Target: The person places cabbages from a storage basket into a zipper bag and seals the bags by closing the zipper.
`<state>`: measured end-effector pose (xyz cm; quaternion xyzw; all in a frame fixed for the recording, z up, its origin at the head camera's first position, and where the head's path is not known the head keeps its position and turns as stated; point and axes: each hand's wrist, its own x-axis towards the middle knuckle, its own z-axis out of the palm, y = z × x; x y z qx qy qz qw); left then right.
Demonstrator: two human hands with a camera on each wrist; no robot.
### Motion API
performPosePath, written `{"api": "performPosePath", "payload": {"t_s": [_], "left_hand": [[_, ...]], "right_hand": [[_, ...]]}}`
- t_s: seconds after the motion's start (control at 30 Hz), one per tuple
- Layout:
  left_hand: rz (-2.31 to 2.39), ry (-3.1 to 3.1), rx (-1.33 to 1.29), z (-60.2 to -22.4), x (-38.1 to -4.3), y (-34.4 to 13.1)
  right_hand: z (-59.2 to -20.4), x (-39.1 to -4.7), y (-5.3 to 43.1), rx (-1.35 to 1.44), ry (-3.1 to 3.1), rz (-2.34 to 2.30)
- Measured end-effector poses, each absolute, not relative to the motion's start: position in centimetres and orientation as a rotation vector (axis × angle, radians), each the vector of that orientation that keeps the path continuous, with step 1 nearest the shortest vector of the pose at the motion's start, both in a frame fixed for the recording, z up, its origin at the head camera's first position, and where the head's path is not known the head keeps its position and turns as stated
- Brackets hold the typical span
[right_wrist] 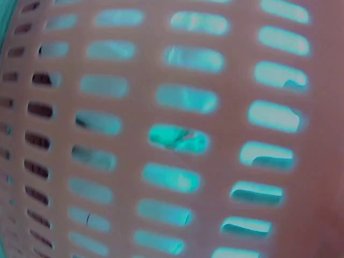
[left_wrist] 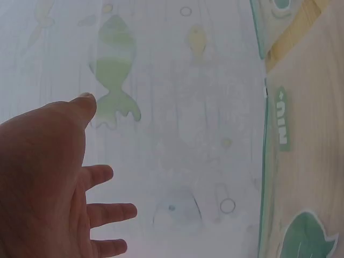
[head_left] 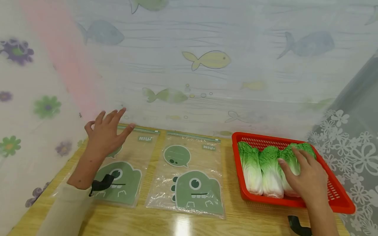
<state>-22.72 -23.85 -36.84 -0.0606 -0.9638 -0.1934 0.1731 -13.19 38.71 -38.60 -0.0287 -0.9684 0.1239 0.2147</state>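
Note:
My left hand [head_left: 107,134] is raised over the upper part of the left clear zip bag [head_left: 147,150], fingers spread and holding nothing. In the left wrist view that hand [left_wrist: 48,183] has its thumb and fingers apart in front of the fish-patterned sheet. My right hand [head_left: 310,173] is over the right end of the red basket [head_left: 339,200], thumb and fingers apart above the rightmost napa cabbages [head_left: 290,160]; whether it touches them is unclear. The right wrist view shows only the basket's slotted wall [right_wrist: 231,129] close up, the hand out of sight.
A second clear zip bag [head_left: 193,167] with a green dinosaur print lies flat between the left bag and the basket. More napa cabbages [head_left: 251,170] lie side by side in the basket. The wooden table [head_left: 127,219] meets a fish-printed sheet [head_left: 206,82] behind.

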Motion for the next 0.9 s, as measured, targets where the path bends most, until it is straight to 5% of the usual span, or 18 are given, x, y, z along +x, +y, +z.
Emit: {"api": "performPosePath", "payload": {"t_s": [0.9], "left_hand": [[-0.653,-2.896,-0.531,-41.2,-27.1,-9.2]], "right_hand": [[-36.4,-14.8,31.2,0.125,-2.922,0.505]]}}
